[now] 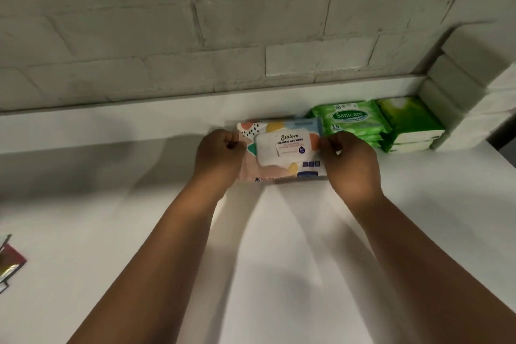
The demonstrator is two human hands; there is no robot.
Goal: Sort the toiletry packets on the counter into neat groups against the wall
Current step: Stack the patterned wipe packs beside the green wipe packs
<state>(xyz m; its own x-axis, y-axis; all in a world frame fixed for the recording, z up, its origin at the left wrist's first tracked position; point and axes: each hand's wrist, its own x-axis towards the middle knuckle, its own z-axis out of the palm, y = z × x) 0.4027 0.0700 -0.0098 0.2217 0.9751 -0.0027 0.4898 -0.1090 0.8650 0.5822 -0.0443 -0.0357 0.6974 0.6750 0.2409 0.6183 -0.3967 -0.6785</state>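
Against the wall, twelve o'clock: we hold the patterned wipes pack [282,148].
Left hand [219,155]: fingers curled on its left end.
Right hand [349,160]: fingers pinching its right end.
Two o'clock: green Sanicare packs [349,120].

Likely a storeroom or washroom: white counter [111,204], painted brick wall [195,36], stacked wipes packets [349,123].

White counter [111,204] below a painted brick wall [195,22]. Patterned wet-wipes pack [282,145], label up, gripped at its short ends by left hand [219,156] and right hand [349,162]. Just right of it: stack of green Sanicare packs [349,120], then green tissue packs [410,120], then stacked white packs [469,86] at the corner. Dark red and silver sachets [11,260] lie at the counter's left edge.
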